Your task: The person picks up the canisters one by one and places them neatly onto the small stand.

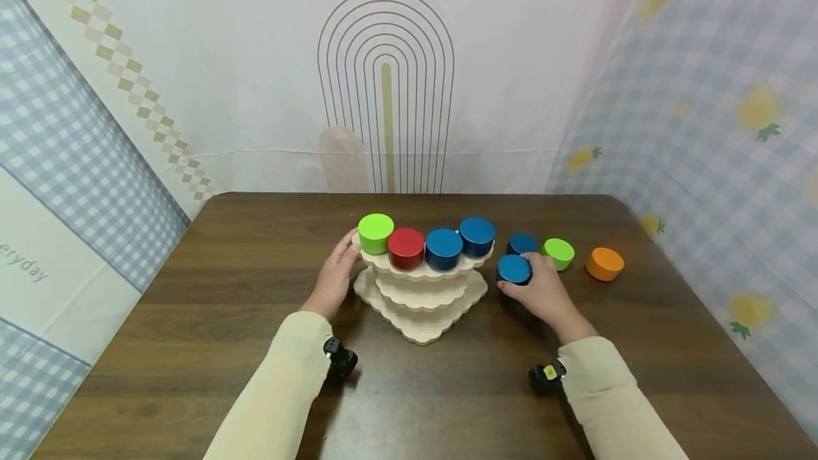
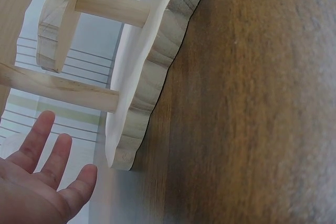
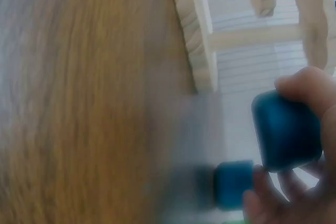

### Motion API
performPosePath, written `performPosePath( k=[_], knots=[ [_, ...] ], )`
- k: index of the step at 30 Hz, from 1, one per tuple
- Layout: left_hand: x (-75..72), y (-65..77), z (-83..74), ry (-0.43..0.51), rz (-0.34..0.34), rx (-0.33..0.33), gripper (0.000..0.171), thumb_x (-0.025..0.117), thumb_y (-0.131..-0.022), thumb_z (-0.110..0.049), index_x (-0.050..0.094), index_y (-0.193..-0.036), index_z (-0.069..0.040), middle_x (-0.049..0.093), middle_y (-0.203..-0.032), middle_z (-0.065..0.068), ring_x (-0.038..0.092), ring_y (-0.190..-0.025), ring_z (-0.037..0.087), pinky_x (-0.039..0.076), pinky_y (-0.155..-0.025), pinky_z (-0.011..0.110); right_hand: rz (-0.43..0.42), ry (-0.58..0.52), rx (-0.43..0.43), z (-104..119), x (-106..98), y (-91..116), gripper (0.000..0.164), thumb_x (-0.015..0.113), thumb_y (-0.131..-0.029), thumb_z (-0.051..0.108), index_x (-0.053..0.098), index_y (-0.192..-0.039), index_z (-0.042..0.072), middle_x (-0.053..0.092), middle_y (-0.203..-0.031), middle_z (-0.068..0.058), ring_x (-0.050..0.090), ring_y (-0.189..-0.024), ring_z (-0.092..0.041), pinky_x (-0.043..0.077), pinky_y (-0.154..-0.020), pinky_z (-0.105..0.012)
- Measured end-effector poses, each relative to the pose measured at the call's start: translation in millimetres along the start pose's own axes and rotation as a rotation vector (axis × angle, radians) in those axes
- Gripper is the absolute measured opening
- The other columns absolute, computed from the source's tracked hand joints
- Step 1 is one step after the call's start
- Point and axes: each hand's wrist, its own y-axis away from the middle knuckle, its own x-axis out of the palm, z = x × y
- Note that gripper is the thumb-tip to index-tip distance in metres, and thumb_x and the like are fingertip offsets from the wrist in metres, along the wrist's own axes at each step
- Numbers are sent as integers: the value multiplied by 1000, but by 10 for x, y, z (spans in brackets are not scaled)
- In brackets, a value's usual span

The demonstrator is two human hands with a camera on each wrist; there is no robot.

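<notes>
A tiered stand of pale wood (image 1: 422,294) with scalloped edges carries a green cylinder (image 1: 375,233), a red cylinder (image 1: 406,248) and two blue cylinders, one nearer (image 1: 444,249) and one farther (image 1: 476,236), on its top tier. Fingertips of my left hand (image 1: 336,272) are at the left edge of that tier. Three of its fingers (image 2: 80,184) spread loosely in the left wrist view. To the right of the stand, my right hand (image 1: 544,291) pinches a blue cylinder (image 1: 514,270) between thumb and fingers; the right wrist view shows the held cylinder (image 3: 287,129) off the tabletop.
Just behind the held cylinder another blue cylinder (image 1: 522,243) sits on the brown wooden table (image 1: 409,403). A green cylinder (image 1: 559,253) and an orange cylinder (image 1: 605,264) stand farther right. Patterned cloth (image 1: 511,77) hangs behind the table and along both sides.
</notes>
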Motion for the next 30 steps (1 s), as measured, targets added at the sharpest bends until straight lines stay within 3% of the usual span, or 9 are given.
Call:
performPosePath(
  k=[17,30],
  knots=[
    [3,9,2,-5,6,-6,48,35,-105,-32,32,-151,-17,36,-151,13,41,-130,35,26,-109,60,24,-42,-95,243,118,179,71,72,-84,29,38,-136,-6,31,-136,-27,39,-119,-43,39,-98,-61],
    [5,15,-30,-5,6,-14,50,34,-106,-33,29,-152,-16,34,-153,13,39,-131,36,25,-109,60,22,-101,-100,362,203,229,70,72,-85,32,39,-136,-4,35,-133,-24,42,-119,-41,40,-100,-59]
  ],
)
